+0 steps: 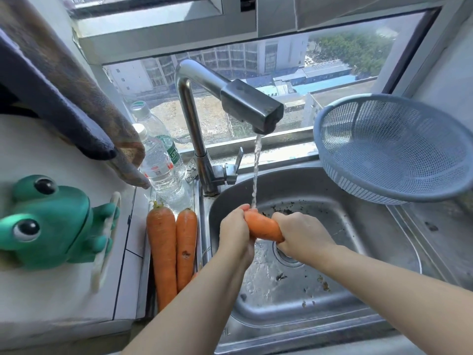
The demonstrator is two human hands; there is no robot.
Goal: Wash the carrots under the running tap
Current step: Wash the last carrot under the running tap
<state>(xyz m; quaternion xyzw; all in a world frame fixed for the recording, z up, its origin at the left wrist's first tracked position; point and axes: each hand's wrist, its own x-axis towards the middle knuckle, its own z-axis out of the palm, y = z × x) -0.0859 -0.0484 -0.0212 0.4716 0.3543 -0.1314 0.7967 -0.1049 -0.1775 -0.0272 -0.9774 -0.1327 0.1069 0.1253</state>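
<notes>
Just left of the left forearm, two waiting carrots point(174, 249) lie side by side on the ledge, tips toward the person and tops away. Farther on, over the sink point(358, 311), the left hand point(236, 231) and right hand point(302, 237) each curl around one end of a carrot point(263, 226). Its long axis runs slantwise between them, with the far end at the left fingertips. The stream point(256, 170) from the tap point(252, 106) strikes that far end. The left hand looks better placed to fetch the next carrot. A colander point(394, 147) sits beyond the right hand.
</notes>
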